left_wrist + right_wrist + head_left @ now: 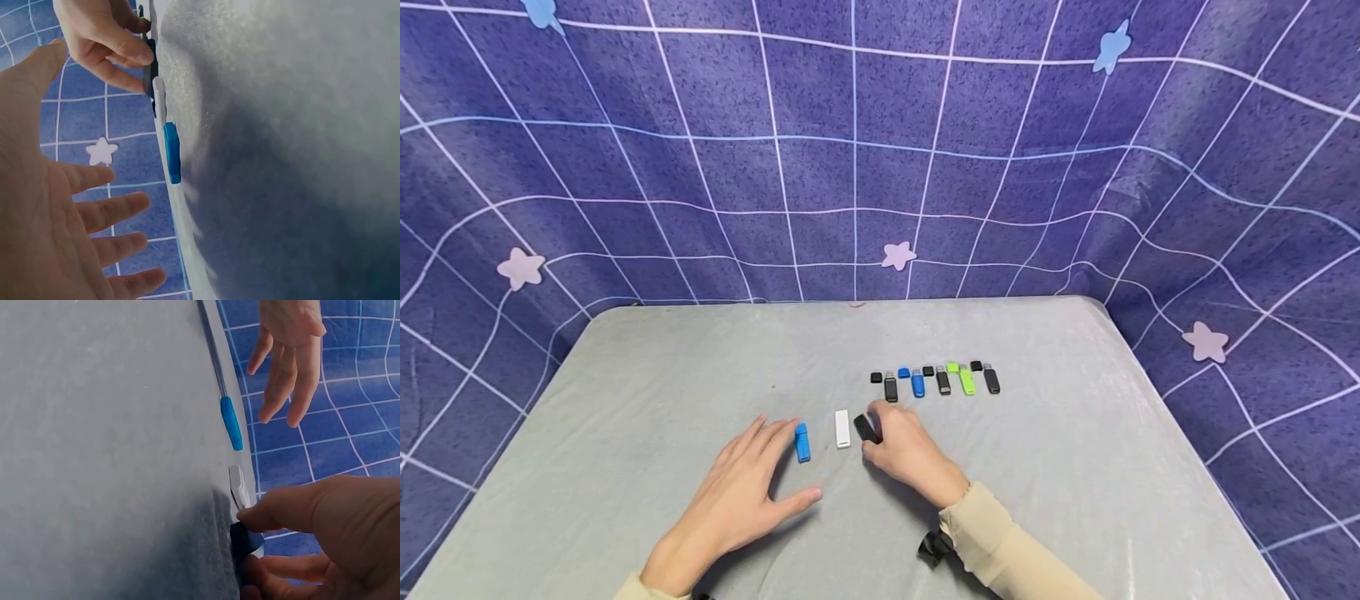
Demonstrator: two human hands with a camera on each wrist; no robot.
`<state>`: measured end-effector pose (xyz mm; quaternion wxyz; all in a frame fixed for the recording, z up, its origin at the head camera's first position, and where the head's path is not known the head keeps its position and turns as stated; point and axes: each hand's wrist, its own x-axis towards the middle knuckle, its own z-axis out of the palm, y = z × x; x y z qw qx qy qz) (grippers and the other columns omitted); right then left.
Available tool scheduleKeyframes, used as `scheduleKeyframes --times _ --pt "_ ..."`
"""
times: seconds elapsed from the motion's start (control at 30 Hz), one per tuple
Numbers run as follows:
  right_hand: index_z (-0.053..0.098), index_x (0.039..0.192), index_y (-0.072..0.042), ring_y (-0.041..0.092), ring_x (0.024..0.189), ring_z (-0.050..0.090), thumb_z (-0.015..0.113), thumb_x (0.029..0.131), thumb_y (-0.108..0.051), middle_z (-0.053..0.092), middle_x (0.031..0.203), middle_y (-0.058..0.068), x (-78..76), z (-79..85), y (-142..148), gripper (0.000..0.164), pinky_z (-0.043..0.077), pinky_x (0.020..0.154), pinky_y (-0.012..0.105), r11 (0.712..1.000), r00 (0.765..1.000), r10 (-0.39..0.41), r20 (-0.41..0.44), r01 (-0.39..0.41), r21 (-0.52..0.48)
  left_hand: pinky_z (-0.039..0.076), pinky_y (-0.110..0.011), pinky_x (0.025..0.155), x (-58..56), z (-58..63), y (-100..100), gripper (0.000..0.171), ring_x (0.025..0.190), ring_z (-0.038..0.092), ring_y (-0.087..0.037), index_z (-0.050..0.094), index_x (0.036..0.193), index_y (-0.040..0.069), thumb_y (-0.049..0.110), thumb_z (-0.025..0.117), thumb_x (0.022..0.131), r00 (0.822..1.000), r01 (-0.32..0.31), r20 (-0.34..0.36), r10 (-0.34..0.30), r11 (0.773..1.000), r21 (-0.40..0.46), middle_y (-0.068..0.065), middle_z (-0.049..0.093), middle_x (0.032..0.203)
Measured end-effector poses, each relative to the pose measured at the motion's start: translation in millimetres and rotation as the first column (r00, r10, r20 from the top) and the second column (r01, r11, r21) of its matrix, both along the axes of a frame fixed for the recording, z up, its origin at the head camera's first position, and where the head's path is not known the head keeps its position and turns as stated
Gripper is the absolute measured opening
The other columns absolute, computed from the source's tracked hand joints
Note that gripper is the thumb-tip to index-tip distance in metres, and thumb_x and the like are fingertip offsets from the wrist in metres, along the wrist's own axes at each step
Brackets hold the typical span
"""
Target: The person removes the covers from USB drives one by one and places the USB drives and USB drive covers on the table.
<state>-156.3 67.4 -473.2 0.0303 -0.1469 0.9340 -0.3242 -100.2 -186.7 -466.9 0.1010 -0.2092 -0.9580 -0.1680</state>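
Observation:
With thumb and fingers my right hand (907, 448) pinches a black USB stick (866, 428) low over the grey cloth; part of it is hidden behind the fingers. Just left of that stick a white USB stick (842, 429) lies flat. A blue capped USB stick (802, 442) lies farther left, close to the fingertips of my left hand (739, 492). That hand hovers with fingers spread and thumb out, holding nothing. In the right wrist view, the thumb and fingers close on the dark stick (242, 540) beside the white one (237, 485).
Behind my right hand stands a row of uncapped USB sticks, among them a blue one (918, 384), a lime green one (967, 382) and black ones (992, 379), each with its cap beside it. A purple gridded curtain (820, 175) surrounds the grey cloth-covered table (655, 375).

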Motion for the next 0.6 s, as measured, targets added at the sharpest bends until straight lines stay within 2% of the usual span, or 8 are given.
scheduleKeyframes --times 0.1,0.2,0.3,0.4,0.6 --pt "0.065 0.118 0.001 0.019 0.082 0.062 0.074 0.082 -0.006 0.068 0.092 0.009 0.4 -0.6 1.1 0.038 0.056 0.072 0.035 1.000 1.000 0.005 0.017 -0.005 -0.029 0.041 -0.065 0.109 1.6 0.8 -1.6 0.093 0.143 0.045 -0.043 0.050 0.151 0.014 0.076 0.067 0.084 1.000 -0.004 -0.005 0.004 1.000 0.004 -0.007 0.059 0.146" --pt "0.067 0.103 0.000 0.015 0.073 0.058 0.072 0.083 -0.003 0.064 0.082 0.005 0.2 -0.8 3.5 0.021 0.052 0.065 0.029 0.999 1.000 0.002 0.014 -0.001 -0.053 0.041 -0.064 0.109 2.8 1.7 -2.7 0.092 0.143 0.045 -0.042 0.050 0.151 0.015 0.076 0.066 0.084 1.000 -0.007 0.004 0.007 1.000 0.005 -0.007 0.058 0.146" --pt "0.068 0.096 -0.001 0.013 0.067 0.056 0.073 0.083 -0.001 0.063 0.077 0.003 0.2 0.2 6.6 0.013 0.049 0.059 0.026 0.996 1.000 -0.008 0.020 0.010 -0.087 0.041 -0.064 0.108 3.4 2.7 -3.3 0.092 0.144 0.045 -0.042 0.049 0.152 0.016 0.077 0.065 0.084 1.000 -0.010 0.014 0.010 1.000 0.004 -0.007 0.058 0.147" --pt "0.069 0.095 -0.001 0.012 0.067 0.055 0.074 0.083 0.000 0.063 0.077 0.002 0.3 0.9 10.3 0.013 0.048 0.059 0.024 0.993 0.999 -0.016 0.035 0.020 -0.118 0.041 -0.065 0.108 4.0 4.7 -3.6 0.092 0.144 0.045 -0.042 0.049 0.152 0.015 0.075 0.066 0.084 1.000 -0.008 0.018 0.007 1.000 0.008 -0.007 0.058 0.147" --pt "0.068 0.091 -0.003 0.009 0.069 0.054 0.077 0.080 0.003 0.063 0.078 0.001 1.8 1.0 18.2 0.016 0.048 0.062 0.021 0.987 1.000 -0.018 0.008 0.019 -0.161 0.042 -0.065 0.106 4.5 9.6 -3.5 0.091 0.144 0.045 -0.042 0.050 0.151 0.014 0.074 0.066 0.085 0.999 -0.004 0.036 0.004 1.000 0.012 -0.007 0.058 0.147"
